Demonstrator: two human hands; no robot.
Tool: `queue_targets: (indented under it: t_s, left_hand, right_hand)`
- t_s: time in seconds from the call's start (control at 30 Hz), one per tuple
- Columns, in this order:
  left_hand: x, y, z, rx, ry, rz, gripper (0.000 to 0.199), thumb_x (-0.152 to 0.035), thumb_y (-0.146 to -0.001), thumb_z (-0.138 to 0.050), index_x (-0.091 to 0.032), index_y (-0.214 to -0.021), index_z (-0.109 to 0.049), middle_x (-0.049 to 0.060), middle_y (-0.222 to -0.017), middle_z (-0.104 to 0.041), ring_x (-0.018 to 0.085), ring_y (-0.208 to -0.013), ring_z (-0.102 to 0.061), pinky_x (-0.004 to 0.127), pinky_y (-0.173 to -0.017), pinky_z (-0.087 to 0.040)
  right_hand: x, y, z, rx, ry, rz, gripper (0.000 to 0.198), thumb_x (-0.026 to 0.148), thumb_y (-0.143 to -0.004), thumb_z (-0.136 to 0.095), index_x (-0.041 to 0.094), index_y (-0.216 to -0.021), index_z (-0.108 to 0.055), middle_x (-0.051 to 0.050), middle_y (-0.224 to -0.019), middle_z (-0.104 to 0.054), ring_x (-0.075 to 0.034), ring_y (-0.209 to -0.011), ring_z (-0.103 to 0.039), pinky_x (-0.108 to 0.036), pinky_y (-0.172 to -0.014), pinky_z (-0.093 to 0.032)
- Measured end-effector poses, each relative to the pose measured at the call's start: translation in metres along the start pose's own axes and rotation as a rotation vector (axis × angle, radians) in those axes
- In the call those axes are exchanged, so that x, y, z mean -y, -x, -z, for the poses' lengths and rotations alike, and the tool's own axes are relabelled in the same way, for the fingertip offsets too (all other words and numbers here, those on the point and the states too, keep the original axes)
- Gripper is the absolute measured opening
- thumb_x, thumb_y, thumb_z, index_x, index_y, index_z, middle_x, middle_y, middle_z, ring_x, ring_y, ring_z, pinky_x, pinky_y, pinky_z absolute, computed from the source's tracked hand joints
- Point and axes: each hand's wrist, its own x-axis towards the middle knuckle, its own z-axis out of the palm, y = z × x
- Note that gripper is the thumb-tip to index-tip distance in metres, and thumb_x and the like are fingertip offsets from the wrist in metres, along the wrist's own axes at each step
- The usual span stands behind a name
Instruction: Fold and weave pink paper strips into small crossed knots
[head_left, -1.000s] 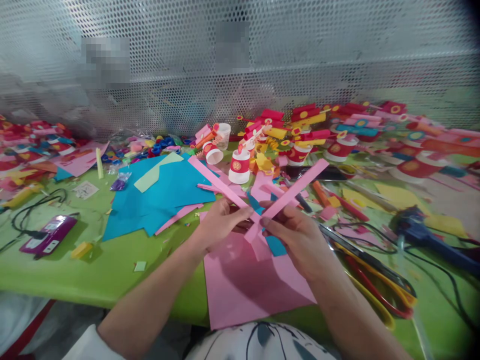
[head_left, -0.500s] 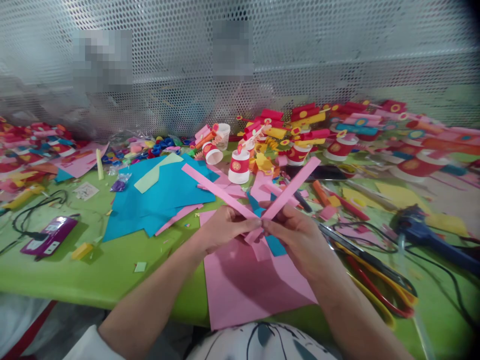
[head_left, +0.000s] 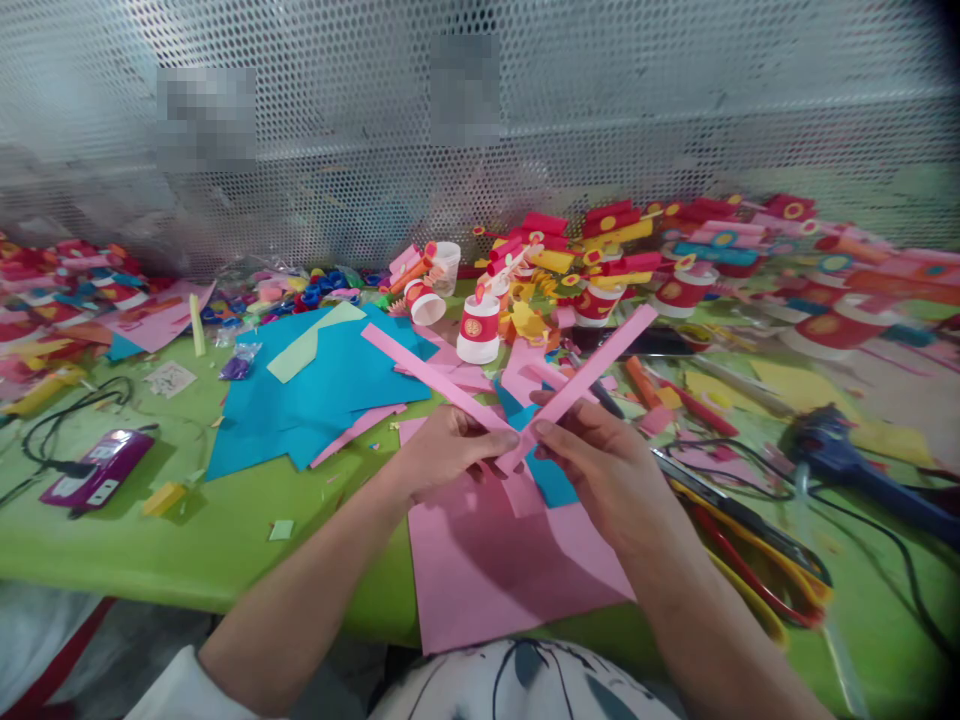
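Nearest, at the middle of the desk's (head_left: 225,550) near edge, a broad pink sheet (head_left: 517,585) lies flat with a shadow across it. Over its far part the person's hands come close together. The fingers of the left hand (head_left: 446,455) pinch a left-leaning pink strip (head_left: 420,368) close to its near end; those of the right hand (head_left: 600,450) pinch a right-leaning pink strip (head_left: 596,365) the same way. The near ends meet between the thumbs, and the free ends point toward the desk's far left and far right corners. Whether the two are joined where they meet, I cannot tell.

Each strip looks like thin card or foam: very light, with a matt face that should not slip. The free lengths stand out straight, so there seems to be some stiffness, but a hard squeeze or twist would probably leave a crease. The sound place to take hold is the flat faces near the meeting point, thumb on top and fingers beneath; gripping a far tip would likely make the strip bow.

Farther off, scissors (head_left: 780,548) and a blue glue gun (head_left: 862,470) lie toward the desk's right edge, and blue sheets (head_left: 300,400) left of the hands. Toward the far edge stands a red-and-white cup (head_left: 478,330), before a perforated screen (head_left: 480,190).
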Motion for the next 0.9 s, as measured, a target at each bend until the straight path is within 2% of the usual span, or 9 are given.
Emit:
queue_targets:
  t_s: [0.1, 0.27, 0.37, 0.53, 0.67, 0.9]
  left_hand:
    - [0.0004, 0.0001, 0.0015, 0.010, 0.015, 0.023, 0.030, -0.043, -0.080, -0.075, -0.013, -0.074, -0.077, 0.010, -0.074, -0.076, 0.013, -0.057, -0.065, 0.022, -0.054, -0.050]
    - [0.0023, -0.0010, 0.0015, 0.051, 0.035, 0.006, 0.029, -0.041, -0.080, -0.076, -0.013, -0.076, -0.077, 0.011, -0.076, -0.077, 0.012, -0.055, -0.064, 0.022, -0.052, -0.049]
    - [0.0019, -0.0018, 0.0006, 0.019, 0.042, -0.035, 0.029, -0.041, -0.081, -0.075, -0.013, -0.076, -0.077, 0.010, -0.075, -0.076, 0.011, -0.056, -0.064, 0.022, -0.054, -0.050]
    - [0.0001, -0.0017, 0.0003, -0.027, 0.072, -0.035, 0.025, -0.037, -0.081, -0.075, -0.013, -0.077, -0.077, 0.008, -0.073, -0.076, 0.011, -0.057, -0.064, 0.021, -0.055, -0.051]
    - [0.0008, -0.0011, 0.0010, -0.002, 0.054, -0.010, 0.027, -0.038, -0.080, -0.075, -0.012, -0.079, -0.078, 0.011, -0.078, -0.077, 0.012, -0.058, -0.065, 0.022, -0.054, -0.050]
    - [0.0015, -0.0009, 0.0004, 0.010, 0.054, -0.014, 0.031, -0.041, -0.081, -0.075, -0.010, -0.082, -0.078, 0.013, -0.081, -0.078, 0.012, -0.059, -0.064, 0.023, -0.058, -0.051]
  right_hand:
    - [0.0015, 0.0001, -0.0005, -0.016, -0.010, -0.008, 0.032, 0.033, -0.071, -0.085, 0.025, -0.102, -0.077, 0.000, -0.082, -0.070, -0.016, -0.072, -0.060, -0.030, -0.067, -0.051]
    - [0.0035, 0.0002, -0.0004, 0.007, -0.036, 0.004, 0.027, 0.033, -0.073, -0.085, 0.026, -0.098, -0.078, 0.000, -0.082, -0.069, -0.016, -0.073, -0.060, -0.030, -0.066, -0.050]
    - [0.0044, 0.0006, -0.0004, 0.033, -0.016, 0.014, 0.021, 0.035, -0.074, -0.085, 0.025, -0.091, -0.078, -0.001, -0.085, -0.070, -0.014, -0.073, -0.060, -0.028, -0.067, -0.050]
    - [0.0050, 0.0022, -0.0035, 0.125, 0.041, -0.023, 0.020, 0.036, -0.071, -0.087, 0.021, -0.078, -0.075, -0.001, -0.075, -0.068, -0.015, -0.070, -0.061, -0.029, -0.067, -0.052]
    - [0.0037, 0.0020, -0.0035, 0.073, 0.019, -0.015, 0.021, 0.036, -0.071, -0.087, 0.021, -0.080, -0.076, -0.001, -0.075, -0.069, -0.014, -0.065, -0.061, -0.029, -0.064, -0.053]
    - [0.0013, -0.0015, -0.0001, 0.061, 0.002, 0.018, 0.018, 0.033, -0.071, -0.087, 0.022, -0.082, -0.078, 0.000, -0.075, -0.068, -0.013, -0.068, -0.061, -0.025, -0.065, -0.053]
